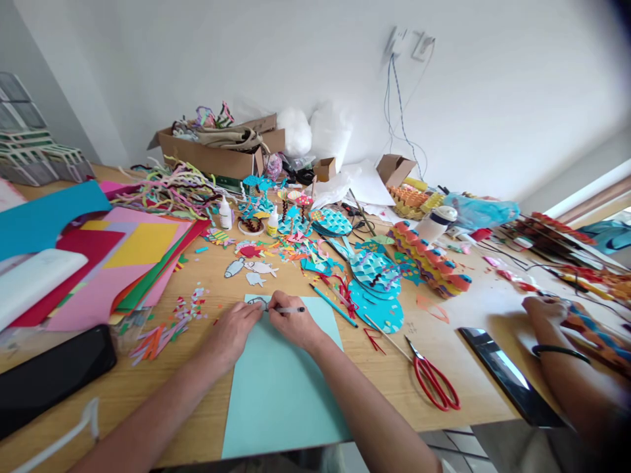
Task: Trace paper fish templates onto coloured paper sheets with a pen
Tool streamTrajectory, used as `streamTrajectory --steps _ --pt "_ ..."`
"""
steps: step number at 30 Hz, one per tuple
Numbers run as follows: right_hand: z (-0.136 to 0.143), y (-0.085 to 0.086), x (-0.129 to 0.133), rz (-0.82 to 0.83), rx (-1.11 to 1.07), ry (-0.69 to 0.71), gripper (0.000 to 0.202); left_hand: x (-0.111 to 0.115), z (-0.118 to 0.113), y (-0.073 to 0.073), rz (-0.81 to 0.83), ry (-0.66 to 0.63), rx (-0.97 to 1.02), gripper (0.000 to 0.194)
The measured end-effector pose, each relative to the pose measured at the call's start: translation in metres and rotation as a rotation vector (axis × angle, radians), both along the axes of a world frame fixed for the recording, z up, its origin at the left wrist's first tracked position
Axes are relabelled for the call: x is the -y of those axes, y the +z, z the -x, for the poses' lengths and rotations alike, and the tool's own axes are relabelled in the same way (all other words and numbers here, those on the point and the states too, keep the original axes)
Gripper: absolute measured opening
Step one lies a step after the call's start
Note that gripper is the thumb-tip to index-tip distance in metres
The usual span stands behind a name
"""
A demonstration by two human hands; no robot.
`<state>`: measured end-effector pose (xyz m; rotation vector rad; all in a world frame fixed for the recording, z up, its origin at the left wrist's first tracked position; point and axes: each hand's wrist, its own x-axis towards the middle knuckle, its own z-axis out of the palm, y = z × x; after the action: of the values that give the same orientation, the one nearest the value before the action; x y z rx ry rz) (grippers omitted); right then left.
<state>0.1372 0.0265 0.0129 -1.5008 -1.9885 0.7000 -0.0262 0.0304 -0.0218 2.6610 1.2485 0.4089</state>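
A pale blue-green sheet of paper [283,394] lies before me at the table's front edge. My right hand [290,322] is closed around a pen [292,309], its tip at the sheet's upper left corner. There a small dark outline [257,301] is drawn, partly covered by my fingers. My left hand [237,330] rests on the left edge of the sheet, fingers stretched out close to the drawing and holding nothing. Just above the sheet lie paper fish cutouts [255,279]. Beside its right edge lies a teal pencil [334,305].
Red-handled scissors [434,381] and a phone [507,374] lie to the right, near a co-worker's hand [545,312]. Coloured paper [142,246] and a black phone [54,371] are at left. Glue bottles [225,213] and a cardboard box [207,154] stand farther back.
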Motion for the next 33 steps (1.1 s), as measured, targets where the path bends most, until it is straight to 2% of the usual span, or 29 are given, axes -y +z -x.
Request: streamTrajectory --steps 8,14,18,33 --pt "0.002 0.001 0.003 -0.009 0.042 0.010 0.013 0.000 0.000 -0.001 0.022 0.005 0.052 0.031" --pt "-0.004 -0.005 0.001 0.030 -0.131 -0.042 0.013 -0.001 0.001 -0.004 0.036 0.005 0.088 0.031" --pt "-0.005 -0.007 0.002 0.035 -0.177 -0.029 0.012 -0.001 0.002 -0.006 0.049 0.011 0.096 0.032" --pt "-0.004 -0.008 0.005 0.029 -0.128 0.033 0.011 -0.011 0.012 -0.013 0.040 -0.099 0.194 0.028"
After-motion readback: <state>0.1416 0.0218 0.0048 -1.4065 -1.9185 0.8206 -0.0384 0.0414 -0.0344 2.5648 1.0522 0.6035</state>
